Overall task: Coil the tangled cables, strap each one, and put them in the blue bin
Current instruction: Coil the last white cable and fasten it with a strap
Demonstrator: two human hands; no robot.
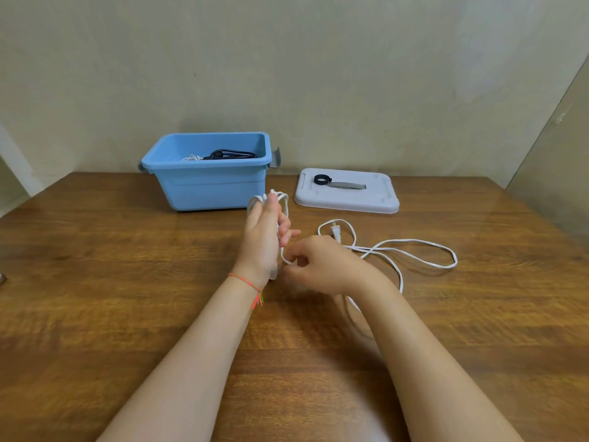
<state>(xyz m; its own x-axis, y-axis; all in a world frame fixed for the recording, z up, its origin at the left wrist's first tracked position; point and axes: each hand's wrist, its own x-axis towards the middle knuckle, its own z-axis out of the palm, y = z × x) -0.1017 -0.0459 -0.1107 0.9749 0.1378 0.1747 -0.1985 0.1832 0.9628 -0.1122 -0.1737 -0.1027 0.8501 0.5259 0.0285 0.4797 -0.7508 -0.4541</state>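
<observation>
A white cable (411,250) lies in loose loops on the wooden table, its plug (336,232) beside my right hand. My left hand (266,240) stands upright and holds several turns of that cable wound round its fingers. My right hand (315,264) pinches the cable just to the right of my left wrist. The blue bin (210,186) stands at the back, left of centre, with a black cable (231,154) and a white cable (191,158) inside. A black strap (322,179) rolled into a ring lies on the grey lid (347,199).
The grey lid lies flat to the right of the bin, near the wall. The table (127,282) runs back to the wall. A red thread bracelet circles my left wrist.
</observation>
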